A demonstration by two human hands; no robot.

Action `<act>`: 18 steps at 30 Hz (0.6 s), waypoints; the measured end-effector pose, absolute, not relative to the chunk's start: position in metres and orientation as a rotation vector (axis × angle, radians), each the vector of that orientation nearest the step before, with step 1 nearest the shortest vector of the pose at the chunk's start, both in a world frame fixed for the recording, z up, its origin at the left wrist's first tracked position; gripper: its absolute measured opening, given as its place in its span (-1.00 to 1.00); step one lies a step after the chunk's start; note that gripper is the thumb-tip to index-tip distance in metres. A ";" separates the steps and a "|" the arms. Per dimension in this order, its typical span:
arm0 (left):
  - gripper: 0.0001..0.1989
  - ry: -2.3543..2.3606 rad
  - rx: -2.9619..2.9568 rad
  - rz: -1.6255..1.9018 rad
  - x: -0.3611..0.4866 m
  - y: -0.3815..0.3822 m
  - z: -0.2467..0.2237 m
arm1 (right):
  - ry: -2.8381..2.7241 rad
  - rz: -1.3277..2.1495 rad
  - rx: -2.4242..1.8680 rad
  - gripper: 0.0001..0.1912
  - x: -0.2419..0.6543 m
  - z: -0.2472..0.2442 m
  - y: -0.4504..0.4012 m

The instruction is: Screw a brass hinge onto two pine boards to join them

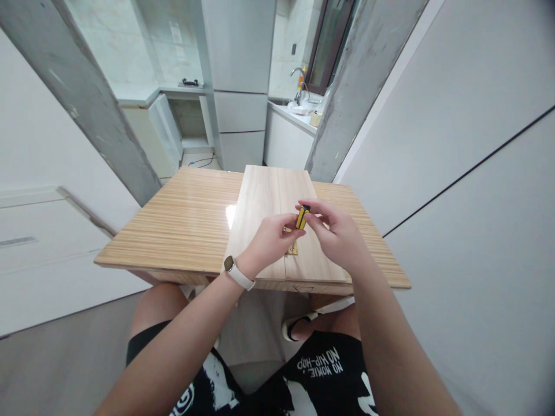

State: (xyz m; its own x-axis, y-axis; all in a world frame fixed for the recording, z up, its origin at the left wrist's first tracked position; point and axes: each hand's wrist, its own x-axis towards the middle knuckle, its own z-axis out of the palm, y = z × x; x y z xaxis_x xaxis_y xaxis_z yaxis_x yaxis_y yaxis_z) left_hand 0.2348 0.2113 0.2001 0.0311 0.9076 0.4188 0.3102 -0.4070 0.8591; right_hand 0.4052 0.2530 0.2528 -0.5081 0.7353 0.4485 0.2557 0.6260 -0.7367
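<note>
Above a pale wooden board, I hold a small yellow-and-black block-shaped object between both hands. My left hand pinches its lower left side between thumb and fingers. My right hand has its fingertips closed on the dark top end and right side. Just below, a small flat yellow piece with dark marks lies on the board, partly hidden by my left hand. What kind of thing the block is, I cannot make out.
The board lies across a striped wooden table and reaches its front edge. My knees are under that edge. Beyond stand a tall grey fridge, a sink counter with a tap and an open cabinet. A white panel wall rises at the right.
</note>
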 end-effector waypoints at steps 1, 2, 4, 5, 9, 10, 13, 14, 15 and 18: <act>-0.88 1.221 1.723 1.393 0.235 0.211 0.200 | -2.052 0.780 -0.775 -0.72 0.404 0.252 0.253; -0.81 1.200 1.678 1.401 0.234 0.210 0.200 | -2.041 0.770 -0.778 -0.73 0.403 0.251 0.253; -0.70 1.161 1.594 1.410 0.234 0.209 0.200 | -2.022 0.725 -0.796 -0.77 0.402 0.250 0.253; -0.70 1.149 1.575 1.406 0.234 0.209 0.200 | -2.016 0.697 -0.803 -0.80 0.401 0.250 0.253; -0.82 1.142 1.641 1.375 0.233 0.206 0.201 | -1.996 0.590 -0.810 -0.87 0.399 0.249 0.250; -0.82 1.149 1.661 1.377 0.233 0.206 0.201 | -1.995 0.566 -0.817 -0.89 0.399 0.249 0.249; -0.81 1.203 1.693 1.415 0.237 0.207 0.200 | -2.003 0.511 -0.841 -0.92 0.397 0.250 0.244; -0.81 1.224 1.697 1.431 0.238 0.207 0.199 | -2.005 0.492 -0.849 -0.92 0.396 0.250 0.242; -0.83 1.242 1.700 1.446 0.240 0.207 0.199 | -2.005 0.470 -0.860 -0.91 0.395 0.250 0.241; -0.89 1.251 1.710 1.468 0.244 0.208 0.198 | -1.971 0.420 -0.917 -0.86 0.393 0.247 0.240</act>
